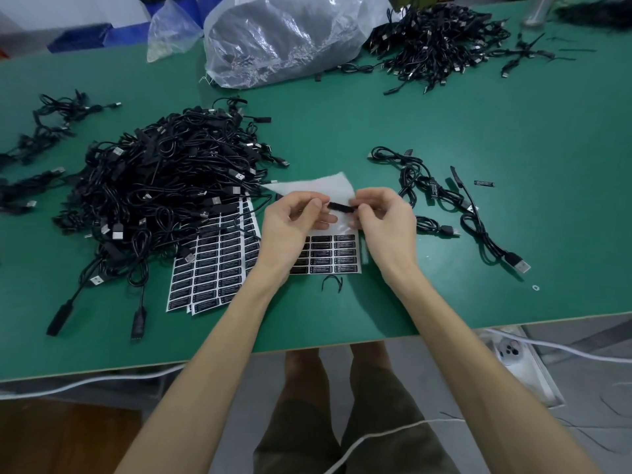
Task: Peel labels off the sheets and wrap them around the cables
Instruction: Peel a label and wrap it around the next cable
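Label point(342, 207): seemingly this black strip, stretching between both sets of fingertips, over the sheet point(337, 254).
Left hand point(294, 222): pinching one end, fingers curled narrow.
Right hand point(386, 217): pinching the other end.
Technique: keeping it taut is probably helping a clean wrap.
Cables point(164, 186): lying left of the fingers.

Forearms point(219, 340) bare to the left hand point(290, 227) and right hand point(386, 224) — olive-brown knee-length shorts point(383, 398) at bottom centre, bare knees point(302, 364) above them.

Green table point(444, 131) with cable heaps point(164, 186), label sheets point(212, 268).
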`<state>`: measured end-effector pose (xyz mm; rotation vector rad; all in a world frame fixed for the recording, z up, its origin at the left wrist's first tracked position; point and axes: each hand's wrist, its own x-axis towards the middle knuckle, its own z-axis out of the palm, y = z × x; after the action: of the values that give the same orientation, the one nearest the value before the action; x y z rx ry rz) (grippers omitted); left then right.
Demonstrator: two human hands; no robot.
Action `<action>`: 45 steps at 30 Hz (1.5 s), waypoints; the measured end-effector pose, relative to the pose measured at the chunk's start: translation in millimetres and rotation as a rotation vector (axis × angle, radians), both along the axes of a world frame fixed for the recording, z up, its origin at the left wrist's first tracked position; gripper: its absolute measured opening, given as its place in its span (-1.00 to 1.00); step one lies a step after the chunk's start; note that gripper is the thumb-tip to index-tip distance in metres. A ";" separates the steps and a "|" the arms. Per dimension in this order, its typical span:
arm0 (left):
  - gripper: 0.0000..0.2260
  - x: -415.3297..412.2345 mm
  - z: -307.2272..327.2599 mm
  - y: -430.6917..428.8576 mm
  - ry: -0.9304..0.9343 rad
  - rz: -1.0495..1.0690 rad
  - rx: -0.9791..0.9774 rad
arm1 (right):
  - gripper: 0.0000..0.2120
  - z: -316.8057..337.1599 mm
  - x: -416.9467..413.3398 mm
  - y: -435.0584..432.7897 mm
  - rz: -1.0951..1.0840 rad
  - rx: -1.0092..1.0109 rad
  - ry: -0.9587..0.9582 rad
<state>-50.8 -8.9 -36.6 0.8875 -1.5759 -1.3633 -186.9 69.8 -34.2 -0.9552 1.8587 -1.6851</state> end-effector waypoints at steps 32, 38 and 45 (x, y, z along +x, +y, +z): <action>-0.73 15.3 44.2 -15.5 -0.384 0.397 -0.473 | -0.88 4.7 1.1 2.8 -0.119 -0.040 0.107; -0.62 59.4 47.1 -94.9 -1.135 0.486 -0.657 | -0.87 6.9 6.4 2.9 0.012 -0.021 0.092; -0.79 55.5 49.7 -106.4 -1.248 0.499 -0.751 | -0.85 9.5 4.8 5.0 0.036 -0.017 0.028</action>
<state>4.7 -115.3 13.1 1.5723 -2.2360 0.3322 -182.1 74.8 -24.8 -1.0177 1.8368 -1.6767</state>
